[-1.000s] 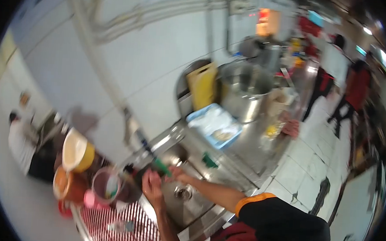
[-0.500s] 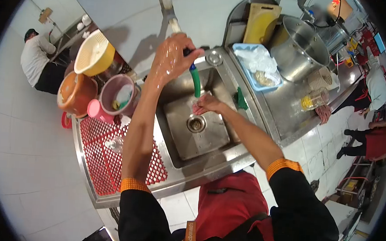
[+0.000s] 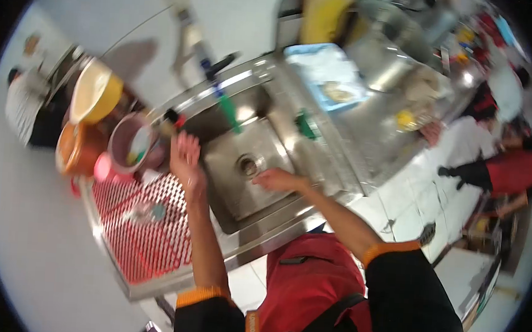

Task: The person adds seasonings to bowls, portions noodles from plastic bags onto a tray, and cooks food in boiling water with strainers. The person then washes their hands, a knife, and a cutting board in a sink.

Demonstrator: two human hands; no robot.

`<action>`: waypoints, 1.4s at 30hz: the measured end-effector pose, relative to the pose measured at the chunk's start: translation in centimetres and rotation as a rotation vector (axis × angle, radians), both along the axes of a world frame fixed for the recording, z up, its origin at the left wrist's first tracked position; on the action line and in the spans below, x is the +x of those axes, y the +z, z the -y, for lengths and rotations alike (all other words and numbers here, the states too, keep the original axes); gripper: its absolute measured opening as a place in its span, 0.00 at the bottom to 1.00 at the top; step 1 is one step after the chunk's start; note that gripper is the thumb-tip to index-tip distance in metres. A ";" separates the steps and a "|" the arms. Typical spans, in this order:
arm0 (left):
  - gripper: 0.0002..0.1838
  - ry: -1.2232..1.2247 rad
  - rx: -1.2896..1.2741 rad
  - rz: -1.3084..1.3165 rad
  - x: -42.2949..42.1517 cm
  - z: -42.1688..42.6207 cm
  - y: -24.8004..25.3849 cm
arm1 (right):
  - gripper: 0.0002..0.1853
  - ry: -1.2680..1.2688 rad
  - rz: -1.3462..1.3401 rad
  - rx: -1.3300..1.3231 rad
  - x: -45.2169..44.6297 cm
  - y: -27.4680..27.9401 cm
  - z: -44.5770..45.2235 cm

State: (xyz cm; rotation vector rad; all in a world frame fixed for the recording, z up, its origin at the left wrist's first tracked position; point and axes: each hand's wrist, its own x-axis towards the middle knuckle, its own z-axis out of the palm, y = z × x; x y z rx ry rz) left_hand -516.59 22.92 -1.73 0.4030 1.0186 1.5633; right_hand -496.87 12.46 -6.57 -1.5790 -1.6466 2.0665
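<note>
My left hand is over the left rim of the steel sink, palm up with its fingers apart and nothing in it. Above the basin, near the drain, my right hand is slightly blurred; its fingers reach forward, loosely bent, and I see nothing in them. A green hose hangs from the tap, beyond both hands. Neither hand touches the tap. I cannot make out whether water runs from the hose.
A red mesh mat covers the left drainboard. Beside it are a purple bucket, an orange bucket and a yellow basket. Right of the sink stand a blue tray and a big pot. Other people are left and right.
My left hand has come off the tap and down to the sink's left rim. My right hand has moved from under the hose toward the sink's front. The view has shifted.
</note>
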 end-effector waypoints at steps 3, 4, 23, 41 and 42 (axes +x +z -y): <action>0.24 -0.560 -0.273 0.428 -0.8 6.1 -10.0 | 0.18 -0.418 0.058 0.761 -1.4 -3.2 0.7; 0.25 -0.657 -0.432 0.698 2.1 9.0 -7.7 | 0.21 -0.444 -0.029 0.801 -2.6 -3.3 0.8; 0.22 -0.981 0.942 0.187 30.5 29.7 -0.1 | 0.20 -0.434 0.250 1.525 14.2 8.5 24.6; 0.24 -1.216 1.568 -1.345 73.1 22.1 -7.3 | 0.16 -1.316 0.876 0.689 42.3 2.8 55.1; 0.25 -1.191 1.484 -1.481 74.3 22.1 -7.6 | 0.21 -1.312 0.902 0.580 42.6 2.6 56.2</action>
